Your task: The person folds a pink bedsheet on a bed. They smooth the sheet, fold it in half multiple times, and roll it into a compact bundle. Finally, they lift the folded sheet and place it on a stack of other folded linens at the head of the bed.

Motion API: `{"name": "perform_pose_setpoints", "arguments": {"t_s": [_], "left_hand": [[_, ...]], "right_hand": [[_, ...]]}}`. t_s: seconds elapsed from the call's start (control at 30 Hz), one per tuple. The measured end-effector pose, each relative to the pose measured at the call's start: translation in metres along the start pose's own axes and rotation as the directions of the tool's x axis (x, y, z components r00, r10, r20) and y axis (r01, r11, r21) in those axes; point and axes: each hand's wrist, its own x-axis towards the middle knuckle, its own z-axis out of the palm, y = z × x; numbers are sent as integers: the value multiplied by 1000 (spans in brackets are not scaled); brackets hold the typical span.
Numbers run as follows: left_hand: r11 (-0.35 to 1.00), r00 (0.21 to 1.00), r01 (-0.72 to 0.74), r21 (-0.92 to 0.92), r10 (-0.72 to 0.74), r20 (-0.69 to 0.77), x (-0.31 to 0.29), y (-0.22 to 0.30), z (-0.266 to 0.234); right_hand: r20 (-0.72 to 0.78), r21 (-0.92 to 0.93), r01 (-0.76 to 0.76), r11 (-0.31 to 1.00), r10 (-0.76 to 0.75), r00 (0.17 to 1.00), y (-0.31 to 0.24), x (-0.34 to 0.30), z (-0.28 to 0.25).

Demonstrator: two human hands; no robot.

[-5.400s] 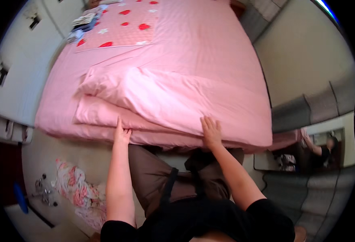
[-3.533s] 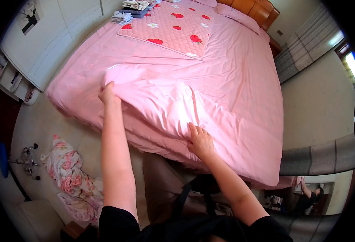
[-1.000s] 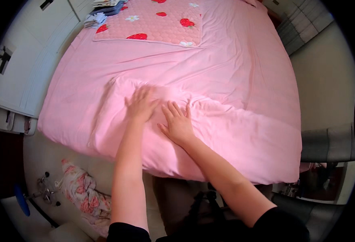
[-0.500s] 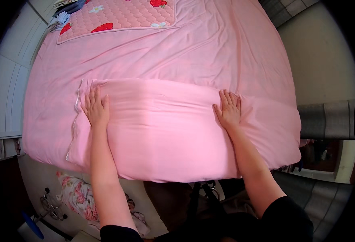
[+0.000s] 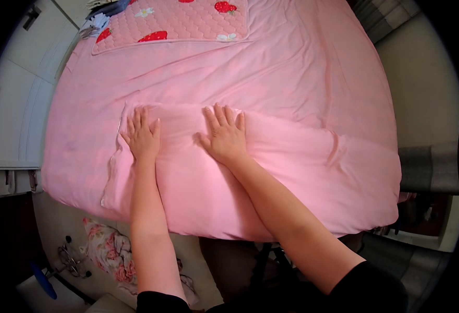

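Note:
A folded pink cloth [image 5: 198, 182], perhaps a bed cover, lies along the near edge of a bed spread with a pink sheet [image 5: 187, 78]. Its left end has a thin whitish trimmed border. My left hand [image 5: 144, 136] lies flat near that end, fingers stretched out and spread. Farther right, my right hand [image 5: 225, 133] presses on the same folded cloth near its far edge, palm down and fingers apart. Neither hand grips anything. Small creases show in the cloth to the right of my right hand.
A quilted pink pad with strawberries [image 5: 187, 23] lies at the far end, beside a few folded clothes [image 5: 104, 13]. White cabinets [image 5: 15, 130] stand at the left. Below are a floral cloth bundle [image 5: 109, 250] and a wheeled chair base [image 5: 73, 261]. Grey curtains [image 5: 430, 167] hang right.
My right hand has slid left across the folded cloth, closer to my left hand. The view has shifted a little, and my left hand rests at nearly the same spot on the cloth.

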Motion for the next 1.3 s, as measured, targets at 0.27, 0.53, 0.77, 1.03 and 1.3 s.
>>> {"name": "perform_pose_setpoints", "arguments": {"t_s": [0.27, 0.53, 0.77, 1.03, 1.3], "left_hand": [[998, 995, 54, 32, -51, -89, 19, -16, 17], [995, 934, -85, -47, 96, 343, -59, 72, -100], [983, 954, -153, -106, 175, 245, -166, 48, -114], [992, 990, -126, 27, 124, 70, -157, -67, -56], [999, 994, 26, 38, -30, 101, -133, -101, -55]], "right_hand": [[-170, 11, 36, 999, -34, 985, 14, -11, 36], [-102, 52, 49, 997, -44, 994, 5, -12, -3], [57, -8, 264, 964, -263, 963, -22, -144, -59], [166, -64, 253, 965, -240, 956, -20, -173, -56], [201, -58, 208, 976, -193, 961, -20, -177, -57]]}}
